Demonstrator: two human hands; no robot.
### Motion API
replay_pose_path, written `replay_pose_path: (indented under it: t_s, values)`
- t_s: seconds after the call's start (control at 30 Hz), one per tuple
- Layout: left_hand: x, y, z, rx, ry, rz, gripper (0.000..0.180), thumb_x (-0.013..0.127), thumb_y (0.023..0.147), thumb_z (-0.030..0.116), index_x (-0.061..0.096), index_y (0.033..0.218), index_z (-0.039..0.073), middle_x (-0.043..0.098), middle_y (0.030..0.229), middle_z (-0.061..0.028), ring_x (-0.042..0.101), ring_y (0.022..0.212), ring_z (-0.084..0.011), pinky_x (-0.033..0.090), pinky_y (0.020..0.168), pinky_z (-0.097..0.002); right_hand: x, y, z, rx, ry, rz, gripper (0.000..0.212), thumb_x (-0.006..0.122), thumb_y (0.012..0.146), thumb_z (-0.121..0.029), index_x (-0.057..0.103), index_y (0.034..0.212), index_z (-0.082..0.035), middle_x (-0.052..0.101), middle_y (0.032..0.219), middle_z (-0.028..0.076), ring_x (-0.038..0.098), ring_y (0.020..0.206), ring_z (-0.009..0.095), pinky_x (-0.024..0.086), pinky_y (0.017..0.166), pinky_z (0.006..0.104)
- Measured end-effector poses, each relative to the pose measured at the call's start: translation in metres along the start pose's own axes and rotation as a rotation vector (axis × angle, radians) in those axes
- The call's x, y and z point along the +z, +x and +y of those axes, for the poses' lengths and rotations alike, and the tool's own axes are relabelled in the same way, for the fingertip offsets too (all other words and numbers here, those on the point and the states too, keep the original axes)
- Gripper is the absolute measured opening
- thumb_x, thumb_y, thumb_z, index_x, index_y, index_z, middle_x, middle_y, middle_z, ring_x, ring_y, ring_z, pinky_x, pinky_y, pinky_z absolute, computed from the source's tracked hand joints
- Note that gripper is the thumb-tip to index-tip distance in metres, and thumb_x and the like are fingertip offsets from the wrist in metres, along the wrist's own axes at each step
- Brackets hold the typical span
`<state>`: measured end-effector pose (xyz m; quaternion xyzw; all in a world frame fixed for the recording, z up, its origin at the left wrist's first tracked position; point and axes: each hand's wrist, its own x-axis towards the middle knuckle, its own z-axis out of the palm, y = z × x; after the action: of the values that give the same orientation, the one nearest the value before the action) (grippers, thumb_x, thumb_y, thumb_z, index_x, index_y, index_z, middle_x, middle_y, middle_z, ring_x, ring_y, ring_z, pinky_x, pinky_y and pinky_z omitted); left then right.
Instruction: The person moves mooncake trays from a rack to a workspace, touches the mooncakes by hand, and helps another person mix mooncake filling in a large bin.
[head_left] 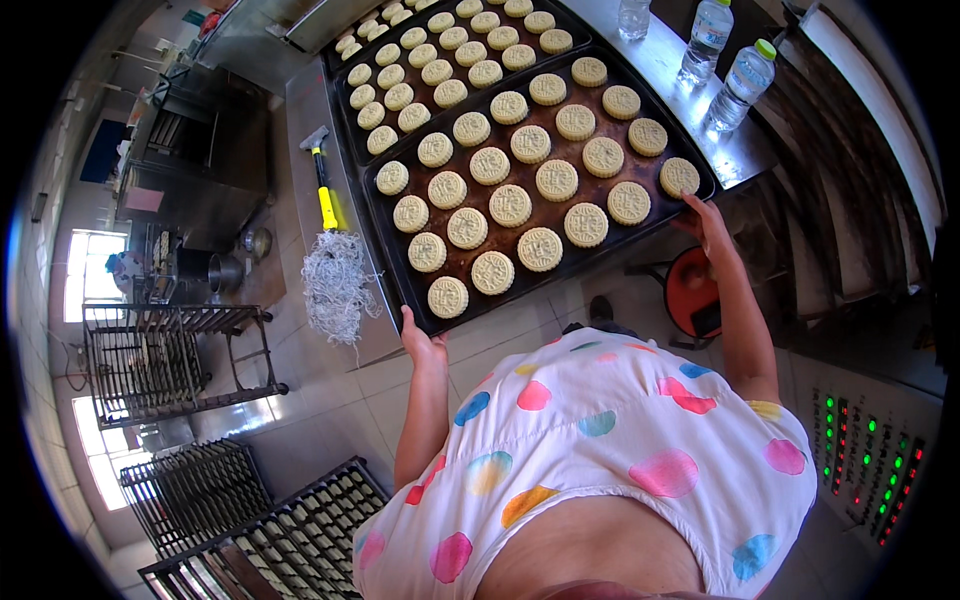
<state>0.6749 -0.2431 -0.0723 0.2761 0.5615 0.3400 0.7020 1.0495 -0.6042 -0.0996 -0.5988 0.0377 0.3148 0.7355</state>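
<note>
A dark baking tray (548, 215) with rows of round, pale, pattern-stamped cakes (511, 206) extends over the near edge of a steel table (305, 185). At its near left corner, my left hand (426, 340) grips the rim, thumb up along the edge and the other fingers mostly hidden. My right hand (708, 225) holds the near right corner, its fingertips close to the corner cake (680, 177). Right behind lies a second tray (425, 96) of similar cakes, and part of another batch shows beyond it.
Left of the trays lie a scraper with a yellow-and-black handle (326, 205) and a heap of whitish shreds (337, 280). Water bottles (743, 85) stand at the table's right. A red stool (692, 290) is below at right. Wheeled racks (180, 350) stand at left, a lit control panel (870, 450) at right.
</note>
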Motion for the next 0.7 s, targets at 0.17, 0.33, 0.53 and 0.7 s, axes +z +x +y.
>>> replay_pose_path:
  t_s: [0.17,0.33,0.53,0.7]
  values:
    - [-0.001,0.002,-0.001,-0.008,-0.013,-0.001,0.045,0.056,0.087,0.043,0.050,0.120,0.014,0.059,0.114,-0.0036,0.056,0.104,-0.0240,0.046,0.084,-0.0450,-0.002,0.004,0.000,0.004,0.015,-0.024,0.045,0.065,0.082,-0.031,0.048,0.111,0.000,0.061,0.100,0.009,0.062,0.085,0.018,0.053,0.077,0.0343]
    - [-0.002,-0.003,-0.002,-0.006,-0.003,-0.001,0.045,0.057,0.086,0.045,0.050,0.119,0.016,0.059,0.115,-0.0028,0.055,0.104,-0.0243,0.044,0.084,-0.0463,-0.009,0.004,0.004,0.024,0.001,-0.016,0.048,0.068,0.080,-0.029,0.046,0.109,0.002,0.060,0.097,0.012,0.063,0.080,0.021,0.055,0.073,0.0355]
    - [-0.008,-0.001,-0.004,-0.020,0.070,-0.001,0.047,0.056,0.085,0.050,0.051,0.119,0.018,0.059,0.115,-0.0028,0.054,0.103,-0.0251,0.040,0.082,-0.0502,-0.009,-0.010,-0.002,0.054,0.005,-0.052,0.048,0.067,0.081,-0.029,0.045,0.109,0.002,0.060,0.096,0.013,0.064,0.078,0.024,0.055,0.073,0.0362]
    - [-0.009,-0.004,-0.005,-0.019,0.078,-0.025,0.048,0.055,0.085,0.049,0.049,0.121,0.017,0.059,0.115,-0.0042,0.055,0.103,-0.0261,0.042,0.081,-0.0487,-0.008,-0.014,-0.006,0.076,-0.042,-0.029,0.049,0.067,0.081,-0.030,0.045,0.110,0.002,0.059,0.100,0.014,0.064,0.079,0.025,0.055,0.074,0.0362]
